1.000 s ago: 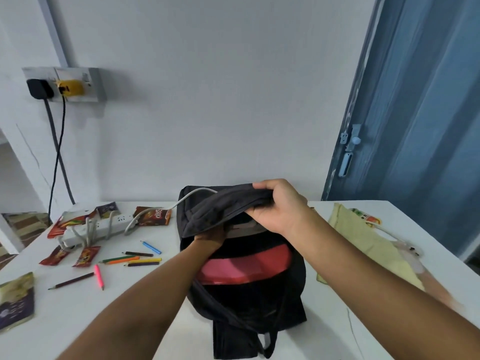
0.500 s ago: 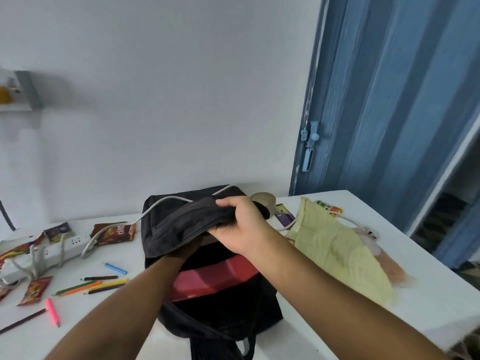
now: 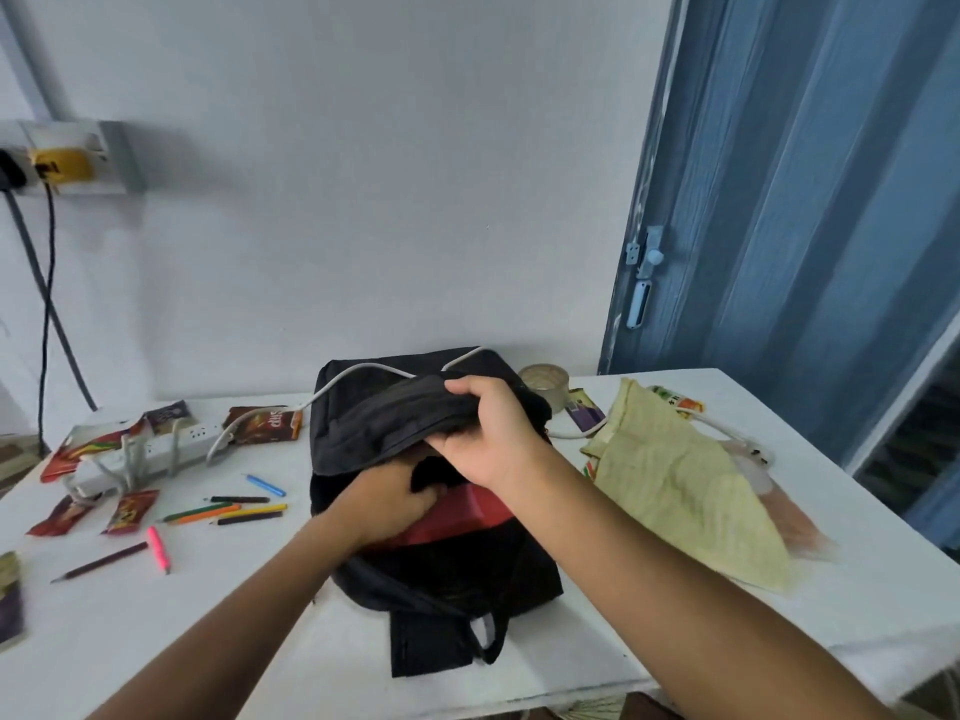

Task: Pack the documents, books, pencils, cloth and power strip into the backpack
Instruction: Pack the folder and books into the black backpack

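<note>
On the table the black backpack stands open. The right hand has its grip curled round the lifted flap; the left hand reaches inside, grip hidden. The cloth, power strip and pencils lie outside. If the flap slips, the opening may close on the left hand.

Only one bit of writing can be partly read. It is on the brown and orange snack packet lying far back on the table, just left of the black backpack. It has big pale letters, turned the wrong way, and the word cannot be told for sure. The other small packets, left and right, have print too, but it is too small and blurry to read.
</note>
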The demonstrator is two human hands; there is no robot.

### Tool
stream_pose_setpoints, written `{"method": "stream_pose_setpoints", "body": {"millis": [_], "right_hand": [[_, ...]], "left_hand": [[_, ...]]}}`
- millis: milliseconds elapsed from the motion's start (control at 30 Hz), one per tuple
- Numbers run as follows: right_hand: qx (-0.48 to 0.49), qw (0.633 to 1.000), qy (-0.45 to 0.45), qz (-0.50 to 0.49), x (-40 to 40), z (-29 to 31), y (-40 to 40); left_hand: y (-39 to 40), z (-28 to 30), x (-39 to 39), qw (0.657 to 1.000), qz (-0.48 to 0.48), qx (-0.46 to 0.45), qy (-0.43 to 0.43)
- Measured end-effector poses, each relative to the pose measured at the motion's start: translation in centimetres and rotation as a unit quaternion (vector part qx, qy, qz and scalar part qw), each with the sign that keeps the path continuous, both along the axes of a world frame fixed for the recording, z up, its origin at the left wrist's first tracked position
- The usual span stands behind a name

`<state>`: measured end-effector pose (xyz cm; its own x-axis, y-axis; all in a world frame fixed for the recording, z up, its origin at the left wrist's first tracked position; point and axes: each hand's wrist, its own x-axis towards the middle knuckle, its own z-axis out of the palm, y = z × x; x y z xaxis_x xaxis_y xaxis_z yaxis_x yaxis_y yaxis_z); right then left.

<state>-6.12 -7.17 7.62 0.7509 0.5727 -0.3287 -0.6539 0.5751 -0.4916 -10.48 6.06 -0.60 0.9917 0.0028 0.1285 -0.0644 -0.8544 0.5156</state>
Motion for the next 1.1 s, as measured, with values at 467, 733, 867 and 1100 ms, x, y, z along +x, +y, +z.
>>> {"method": "stream_pose_setpoints", "body": {"millis": [467,733,867,1100], "right_hand": [[-0.056,0.998,-0.002,0.027,-2.7,-3.1,-3.0],[-0.187,0.968,-0.100,0.132,-1.9,-5.1,-9.5],[-0.378,0.889,-0.229,0.120,-1.9,-5.8,-12.2],[-0.530,0.767,-0.345,-0.110,1.8,-9.3,-12.4]], "left_hand": [[-2.8,4.4,-6.5,0.982,-0.013,0.109,-0.155],[-3.4,2.7,-2.8,0.990,-0.021,0.089,-0.107],[-2.8,0.9,-2.9,0.997,-0.042,0.064,0.012],[-0.9,-0.9,-5.8,0.994,0.047,-0.096,0.020]]}}
